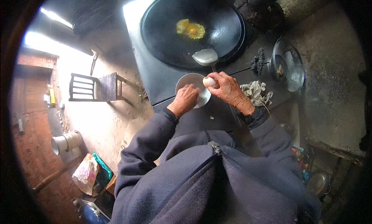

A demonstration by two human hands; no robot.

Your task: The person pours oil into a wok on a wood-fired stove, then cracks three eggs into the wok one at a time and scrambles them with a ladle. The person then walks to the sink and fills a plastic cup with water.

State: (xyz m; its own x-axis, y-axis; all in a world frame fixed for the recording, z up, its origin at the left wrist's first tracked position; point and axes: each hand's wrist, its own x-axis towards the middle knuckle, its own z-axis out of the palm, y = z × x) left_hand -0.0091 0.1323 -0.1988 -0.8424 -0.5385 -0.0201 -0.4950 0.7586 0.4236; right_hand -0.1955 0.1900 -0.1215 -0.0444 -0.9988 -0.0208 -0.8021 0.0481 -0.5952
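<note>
In my right hand [228,88] is an egg [209,82] with a small hole in the top of its shell. My left hand [186,99] is over a white bowl [181,81], its fingers bent down inside; whether they hold anything is hidden. Beyond the bowl, a large dark wok [171,51] is set in the stove top. A fried egg with a visible yolk [193,31] lies in it. The metal blade of a spatula [205,57] rests at the wok's near rim, its handle running back under my right hand. A bit of shell [212,117] lies on the surface nearer me.
Right of my right hand lies a crumpled cloth [256,91]. Behind it are a dark scouring pad [258,61] and a glass lid [295,69] against the wall. A wooden chair [107,87] stands off to the left, with plastic bags [86,174] on the floor below.
</note>
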